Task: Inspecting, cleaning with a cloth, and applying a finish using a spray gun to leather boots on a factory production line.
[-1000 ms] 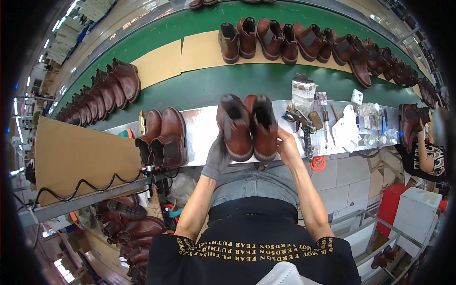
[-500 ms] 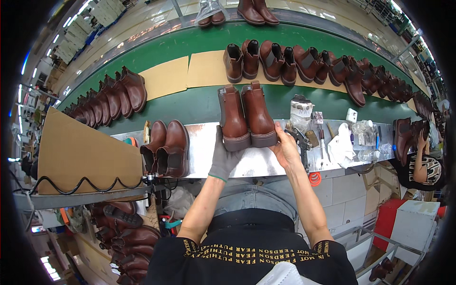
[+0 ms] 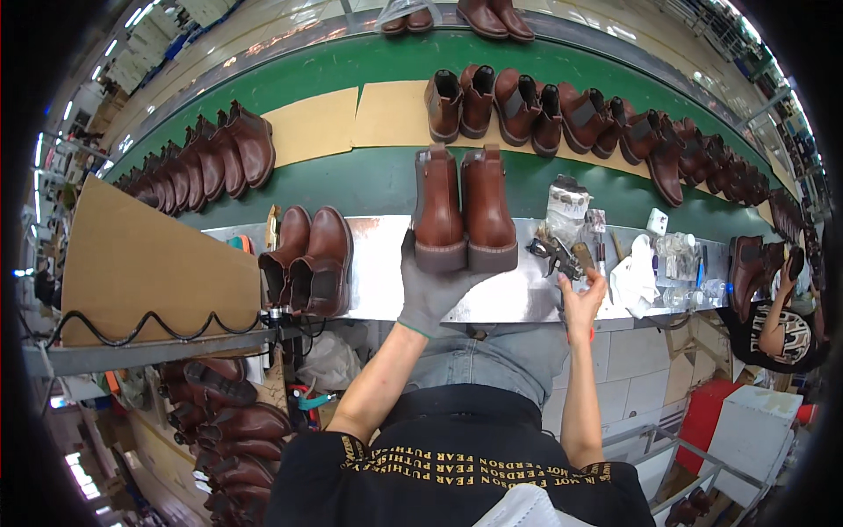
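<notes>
Factory line, green conveyor belt curving behind a shiny metal workbench.

Pair of brown ankle boots held side by side, toes pointing away, heels and thick grey-brown soles toward the body, apparently so both can be carried as one unit and the matching heels compared. Smooth, slightly glossy leather, rounded toes, small pull tabs at the back. Left hand in a grey knit glove with a green cuff, fingers spread beneath and clamped up against the heels, pair sitting just beyond the fingertips, over the bench's far edge and the belt.

Right hand bare, fingers curled loosely, fingertips touching a dark metal spray gun lying on the bench; whether actually gripped, cannot tell. Just past those fingers: a crumpled plastic-wrapped bottle, a white rag, small clear containers.

To the left of the gloved fingers, a second pair of boots standing upright on the bench, elastic side panels showing. Farther left, a tilted cardboard sheet with a black cable looped along its lower edge.

Beyond all the fingers, on the belt: flat cardboard pieces carrying rows of the same brown boots, more of them leaning in a line at far left.
</notes>
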Motion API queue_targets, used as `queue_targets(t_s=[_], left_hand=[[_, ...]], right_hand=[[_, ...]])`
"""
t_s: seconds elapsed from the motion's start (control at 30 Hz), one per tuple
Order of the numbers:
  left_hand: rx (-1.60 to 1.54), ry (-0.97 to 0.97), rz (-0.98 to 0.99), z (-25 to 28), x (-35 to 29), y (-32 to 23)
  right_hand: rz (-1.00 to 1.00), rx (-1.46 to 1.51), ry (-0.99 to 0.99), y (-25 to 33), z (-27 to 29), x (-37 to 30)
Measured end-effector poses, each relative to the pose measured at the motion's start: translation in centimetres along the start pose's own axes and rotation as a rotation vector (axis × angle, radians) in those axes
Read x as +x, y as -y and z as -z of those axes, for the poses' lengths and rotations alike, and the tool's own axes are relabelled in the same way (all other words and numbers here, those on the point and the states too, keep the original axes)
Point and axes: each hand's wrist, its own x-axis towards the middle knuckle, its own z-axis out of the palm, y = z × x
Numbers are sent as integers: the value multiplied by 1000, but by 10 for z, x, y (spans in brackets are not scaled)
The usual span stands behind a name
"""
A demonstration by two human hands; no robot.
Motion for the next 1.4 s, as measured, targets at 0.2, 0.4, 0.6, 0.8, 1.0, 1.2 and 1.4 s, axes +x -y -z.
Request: queue_targets(t_s=[0.2,0.4,0.6,0.8,1.0,1.2,1.4], left_hand=[[71,35,55,-7,9,-2],[137,30,6,4,12,-6],[24,8,70,-11,11,2],[80,38,41,-5,9,5],[1088,62,-239,21,-19,-15],[571,-72,-22,127,-30,-75],[360,-238,115,156,-35,-121]], right_hand=[[-220,399,564,-47,-26,29],[-209,874,435,52,34,5],[203,750,639,139,122,-1],[277,529,598,172,108,5],[16,618,342,131,101,2],[-182,258,455,-3,-8,8],[476,212,-65,78,9,15]])
